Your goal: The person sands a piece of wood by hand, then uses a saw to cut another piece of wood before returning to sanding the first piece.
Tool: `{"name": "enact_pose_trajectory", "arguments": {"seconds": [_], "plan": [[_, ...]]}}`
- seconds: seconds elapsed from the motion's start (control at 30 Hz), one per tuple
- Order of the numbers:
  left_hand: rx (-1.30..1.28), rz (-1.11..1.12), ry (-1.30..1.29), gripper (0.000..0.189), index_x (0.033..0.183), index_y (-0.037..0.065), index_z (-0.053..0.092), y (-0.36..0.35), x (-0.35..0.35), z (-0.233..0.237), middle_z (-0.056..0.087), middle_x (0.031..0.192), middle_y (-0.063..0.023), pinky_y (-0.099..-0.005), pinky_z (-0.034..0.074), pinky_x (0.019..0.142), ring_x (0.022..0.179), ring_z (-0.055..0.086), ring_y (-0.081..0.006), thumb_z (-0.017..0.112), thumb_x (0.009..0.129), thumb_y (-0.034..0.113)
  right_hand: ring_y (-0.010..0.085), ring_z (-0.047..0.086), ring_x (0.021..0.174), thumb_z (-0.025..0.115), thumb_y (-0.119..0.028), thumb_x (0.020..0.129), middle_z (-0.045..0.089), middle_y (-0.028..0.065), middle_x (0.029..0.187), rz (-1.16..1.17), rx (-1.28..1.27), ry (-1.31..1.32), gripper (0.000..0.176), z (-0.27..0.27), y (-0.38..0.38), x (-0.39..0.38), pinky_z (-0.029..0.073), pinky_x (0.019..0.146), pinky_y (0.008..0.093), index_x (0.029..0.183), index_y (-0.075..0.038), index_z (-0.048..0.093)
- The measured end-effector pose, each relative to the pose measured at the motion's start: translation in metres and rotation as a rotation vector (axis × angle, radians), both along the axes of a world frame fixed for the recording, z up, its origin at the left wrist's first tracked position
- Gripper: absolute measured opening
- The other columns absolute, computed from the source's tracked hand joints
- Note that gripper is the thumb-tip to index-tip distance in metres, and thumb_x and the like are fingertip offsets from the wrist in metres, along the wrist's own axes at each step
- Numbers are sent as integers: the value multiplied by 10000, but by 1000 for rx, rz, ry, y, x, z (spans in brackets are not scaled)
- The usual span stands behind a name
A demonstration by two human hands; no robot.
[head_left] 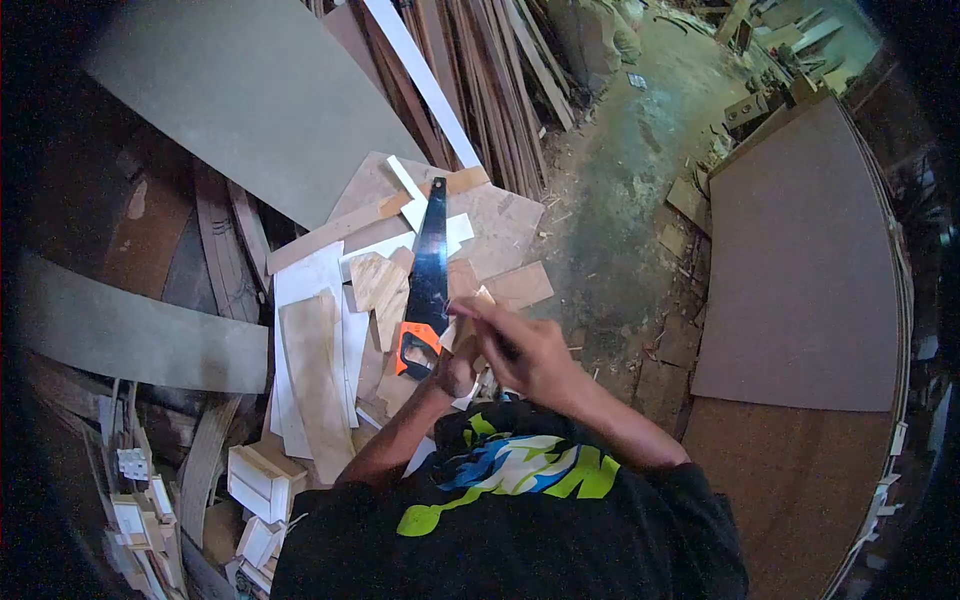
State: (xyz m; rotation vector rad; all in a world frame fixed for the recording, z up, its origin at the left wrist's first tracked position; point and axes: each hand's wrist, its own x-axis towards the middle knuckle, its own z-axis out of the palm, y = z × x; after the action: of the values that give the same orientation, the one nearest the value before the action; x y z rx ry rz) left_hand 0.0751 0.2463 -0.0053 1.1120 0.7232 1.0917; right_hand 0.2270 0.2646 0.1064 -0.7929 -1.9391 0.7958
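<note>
My left hand [459,370] is closed close in front of my chest, beside the saw's handle. My right hand [532,352] is just to its right, fingers bent and index finger reaching over toward the left hand. A pale sliver of wood [485,294] shows at the right hand's fingers. What either hand grips is mostly hidden. Left of my hands lies a handsaw [430,262] with a dark blade and an orange and black handle [418,350]. Under and around it are wood offcuts, among them a light grained piece [380,285] and a long tan strip [315,370].
A large grey panel [250,100] leans at the upper left, beside many upright timber strips [480,80]. Tall brown sheets [800,270] stand on the right. Small wooden boxes [262,485] sit at the lower left. Scraps litter the concrete floor [630,190].
</note>
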Motion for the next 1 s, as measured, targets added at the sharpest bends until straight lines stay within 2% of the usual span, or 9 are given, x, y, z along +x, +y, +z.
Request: {"name": "enact_pose_trajectory", "arguments": {"seconds": [0.03, 0.07, 0.13, 0.23, 0.37, 0.6, 0.8, 0.9, 1.0], "plan": [[-84, 47, -116, 493, 1400, 12, 359, -2, 8, 11, 475, 1345, -114, -353, 364, 1054, 1239, 467, -220, 369, 969, 252, 216, 697, 702, 580, 46, 862, 693, 162, 946, -69, -80, 30, 390, 0, 7, 4, 530, 632, 302, 1228, -82, 627], [-160, 99, -233, 472, 1356, 4, 424, -3, 15, 21, 507, 1300, -116, -340, 390, 1020, 1186, 506, -218, 388, 954, 248, 219, 697, 703, 583, 51, 856, 698, 156, 953, -171, -76, 36, 389, 1, 14, 5, 530, 639, 300, 1219, -80, 632], [-5, 24, -32, 435, 1271, 1, 479, 3, 3, 4, 554, 1138, -96, -309, 430, 904, 1010, 544, -201, 407, 894, 206, 188, 682, 686, 581, 48, 861, 703, 153, 948, -149, -26, 61, 376, 3, 12, 2, 521, 630, 288, 1214, -72, 635], [74, 41, 103, 419, 1200, -4, 503, 3, -1, 1, 577, 996, -78, -298, 456, 798, 879, 556, -187, 423, 822, 158, 268, 721, 790, 600, 26, 864, 692, 182, 931, -129, -15, -25, 440, 0, 15, 16, 556, 672, 349, 1288, -91, 581], [245, 122, 116, 358, 1048, -7, 505, 17, 5, 41, 566, 887, -90, -334, 474, 753, 803, 570, -203, 438, 702, 56, 257, 727, 808, 575, 46, 886, 699, 198, 1001, -236, -12, 58, 397, 17, 18, 22, 561, 675, 327, 1263, -77, 600], [420, 206, 505, 375, 1004, 14, 509, 19, -1, 59, 543, 840, -120, -377, 487, 752, 768, 588, -279, 450, 634, -2, 268, 726, 805, 625, 21, 860, 701, 173, 996, -80, 28, 13, 456, 19, 6, 24, 570, 679, 346, 1301, -82, 572], [673, 230, 489, 368, 1031, 14, 525, 21, -7, 59, 554, 864, -142, -380, 481, 755, 795, 587, -292, 464, 669, 30, 337, 711, 855, 619, -14, 872, 690, 172, 1085, -4, 39, -55, 470, 10, -3, 19, 581, 700, 386, 1329, -84, 537], [464, 232, 572, 337, 1018, 18, 526, 16, -3, 70, 557, 898, -155, -389, 479, 749, 791, 575, -305, 470, 687, 46, 367, 696, 908, 615, -18, 877, 670, 182, 1143, 4, -8, -45, 459, 8, 6, 23, 588, 743, 402, 1325, -73, 530], [731, 254, 508, 325, 1008, 13, 516, 19, -10, 48, 556, 901, -166, -383, 478, 750, 787, 572, -317, 469, 689, 48, 374, 692, 912, 618, -23, 880, 664, 191, 1152, 28, 15, -47, 455, 8, 1, 20, 587, 742, 404, 1324, -69, 527]]}}
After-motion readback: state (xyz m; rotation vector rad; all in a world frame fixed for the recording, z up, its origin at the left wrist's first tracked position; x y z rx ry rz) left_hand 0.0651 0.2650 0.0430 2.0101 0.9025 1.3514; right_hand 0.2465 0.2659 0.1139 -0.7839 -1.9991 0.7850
